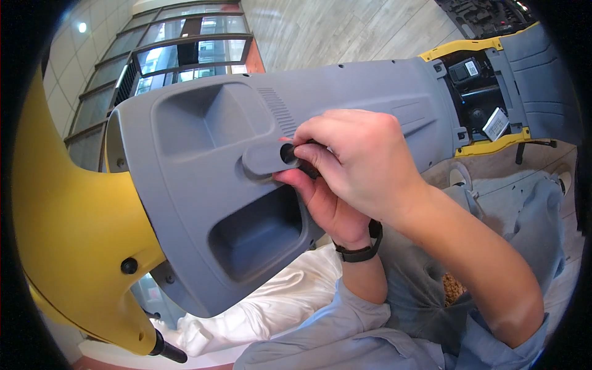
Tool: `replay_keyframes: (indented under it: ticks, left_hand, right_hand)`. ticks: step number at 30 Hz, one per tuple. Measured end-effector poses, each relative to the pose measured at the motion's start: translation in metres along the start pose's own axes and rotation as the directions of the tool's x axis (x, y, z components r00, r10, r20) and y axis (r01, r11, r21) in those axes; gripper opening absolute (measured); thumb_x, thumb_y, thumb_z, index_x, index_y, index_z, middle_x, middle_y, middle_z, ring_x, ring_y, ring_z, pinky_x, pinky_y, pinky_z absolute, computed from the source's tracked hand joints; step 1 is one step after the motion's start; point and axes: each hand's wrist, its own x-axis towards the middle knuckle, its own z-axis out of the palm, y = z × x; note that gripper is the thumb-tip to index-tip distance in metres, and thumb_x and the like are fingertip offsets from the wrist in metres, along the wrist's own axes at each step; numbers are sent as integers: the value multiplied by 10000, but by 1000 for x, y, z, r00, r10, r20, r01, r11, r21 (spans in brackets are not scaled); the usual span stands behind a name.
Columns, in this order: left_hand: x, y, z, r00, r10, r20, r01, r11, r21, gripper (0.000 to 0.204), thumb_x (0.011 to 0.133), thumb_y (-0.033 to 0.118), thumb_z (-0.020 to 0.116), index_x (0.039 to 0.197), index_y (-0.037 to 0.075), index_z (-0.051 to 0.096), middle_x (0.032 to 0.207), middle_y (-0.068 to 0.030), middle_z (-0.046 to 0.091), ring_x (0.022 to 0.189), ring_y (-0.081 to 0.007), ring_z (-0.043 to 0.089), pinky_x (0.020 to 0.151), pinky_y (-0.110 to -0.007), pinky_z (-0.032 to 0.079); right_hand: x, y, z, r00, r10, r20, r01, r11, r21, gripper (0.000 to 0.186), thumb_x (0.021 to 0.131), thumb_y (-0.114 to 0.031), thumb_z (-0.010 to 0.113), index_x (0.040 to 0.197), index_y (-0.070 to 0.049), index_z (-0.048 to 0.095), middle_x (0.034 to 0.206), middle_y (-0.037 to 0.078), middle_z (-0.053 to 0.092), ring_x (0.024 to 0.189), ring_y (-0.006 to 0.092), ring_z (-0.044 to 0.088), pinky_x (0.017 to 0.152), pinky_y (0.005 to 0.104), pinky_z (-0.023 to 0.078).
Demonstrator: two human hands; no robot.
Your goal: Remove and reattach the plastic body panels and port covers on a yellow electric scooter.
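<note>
Meeting at the end of a raised grey oval (265, 159) on the grey panel (191, 182), both hands are kept close: a small dark part (310, 168) is pinched by the right hand's (367, 157) nearly closed fingers, probably steadied from below by the left hand (333, 209), whose exact grip is hidden. Print on white labels (496, 124) in the yellow-edged bay (490, 147) cannot be read.

dark-framed windows (160, 60), pale plank floor (333, 28)
</note>
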Motion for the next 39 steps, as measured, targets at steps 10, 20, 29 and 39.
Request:
replay_keyframes:
  ticks: [10,20,29,39]
  left_hand:
    - [-4,14,-14,999,-33,38,36,996,-76,482,938,294,659,1391,182,538,1267,59,611,1174,-87,519,1051,-303,364]
    - [1,8,-13,998,60,24,-62,991,121,477,956,287,636,1408,186,519,1271,59,611,1139,-81,529,1020,-297,371]
    - [0,0,-5,999,42,27,-42,999,16,498,949,260,647,1421,192,502,1291,39,618,1190,-75,519,1032,-293,367]
    - [4,14,-31,995,-1,95,10,996,-90,488,953,238,643,1418,183,504,1284,28,628,1218,-76,522,1041,-291,366]
  right_hand:
    - [0,2,4,970,-237,45,240,928,-285,142,764,-170,698,757,-67,601,733,52,617,666,251,609,573,380,500]
    - [-9,-12,7,991,48,129,-12,963,-270,321,812,-336,632,926,-41,578,889,117,602,870,306,565,714,407,497]
    - [3,3,1,956,-213,203,258,939,-228,190,828,-254,625,889,-76,596,823,72,586,836,289,563,706,383,498]
    - [-8,-9,4,977,-12,211,74,954,-289,289,888,-300,588,996,-41,519,906,108,634,892,308,564,744,409,456]
